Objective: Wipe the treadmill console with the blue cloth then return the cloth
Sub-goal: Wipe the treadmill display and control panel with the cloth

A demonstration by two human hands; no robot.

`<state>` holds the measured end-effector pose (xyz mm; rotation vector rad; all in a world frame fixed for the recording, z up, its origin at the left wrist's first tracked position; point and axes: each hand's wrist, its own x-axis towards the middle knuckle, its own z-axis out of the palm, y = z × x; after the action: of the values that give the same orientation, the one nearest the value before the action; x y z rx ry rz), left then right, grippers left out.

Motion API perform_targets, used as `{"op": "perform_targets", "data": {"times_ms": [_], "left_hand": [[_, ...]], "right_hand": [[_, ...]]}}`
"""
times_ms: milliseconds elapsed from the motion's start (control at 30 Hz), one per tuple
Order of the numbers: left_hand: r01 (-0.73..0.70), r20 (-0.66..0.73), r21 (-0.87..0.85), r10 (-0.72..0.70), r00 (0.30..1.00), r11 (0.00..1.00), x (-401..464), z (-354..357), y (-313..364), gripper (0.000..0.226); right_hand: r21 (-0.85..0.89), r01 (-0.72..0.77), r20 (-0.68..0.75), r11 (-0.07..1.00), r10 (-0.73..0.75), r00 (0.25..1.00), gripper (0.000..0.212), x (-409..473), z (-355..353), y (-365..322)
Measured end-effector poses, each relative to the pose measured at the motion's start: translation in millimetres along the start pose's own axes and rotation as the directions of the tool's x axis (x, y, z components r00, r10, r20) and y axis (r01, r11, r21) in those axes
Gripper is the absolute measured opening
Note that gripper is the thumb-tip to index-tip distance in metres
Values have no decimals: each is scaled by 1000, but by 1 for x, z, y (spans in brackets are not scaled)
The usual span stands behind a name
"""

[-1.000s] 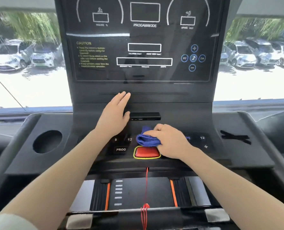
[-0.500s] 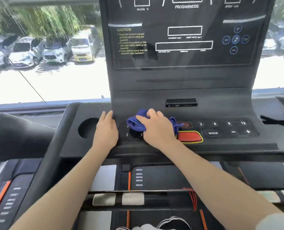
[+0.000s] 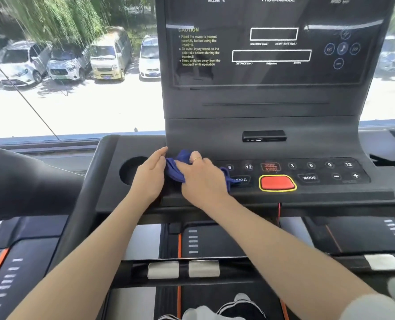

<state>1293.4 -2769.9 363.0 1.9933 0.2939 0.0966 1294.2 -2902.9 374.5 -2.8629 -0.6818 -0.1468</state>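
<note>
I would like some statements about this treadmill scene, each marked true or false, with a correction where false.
1. The right hand holds the blue cloth on the button panel. True.
2. The cloth covers the red button. False: the red button is uncovered, to the right of the cloth.
3. The left hand lies beside the cloth, next to the round cup holder. True.
4. The MODE button is left of the red button. False: it is to its right.
5. A ring shows on a finger of the right hand. True.
</note>
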Motion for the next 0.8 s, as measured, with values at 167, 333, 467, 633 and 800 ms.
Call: {"op": "perform_targets", "data": {"times_ms": [167,333,467,633,800], "left_hand": [[36,70,-59,-32,997,998,1,-4,-3,39],[136,151,-186,-109,983,973,-2,-2,1,40],[112,152,-116,-94,984,987,-3,-3,6,33],[-82,212,247,29,977,966,-12,-2,10,48],[-119,193,260,69,979,958,-17,5,22,47]], "right_hand": [[-6,-218,-41,976,218,975,38,-3,-12,72],[-123,-278,-159,953,258,953,31,11,8,-1],[-100,-11,-227,995,-12,974,37,-9,19,-21],[-243,252,-349,937,-327,878,47,-63,25,41],[-193,-268,-241,944,219,945,29,-22,-2,52]]}}
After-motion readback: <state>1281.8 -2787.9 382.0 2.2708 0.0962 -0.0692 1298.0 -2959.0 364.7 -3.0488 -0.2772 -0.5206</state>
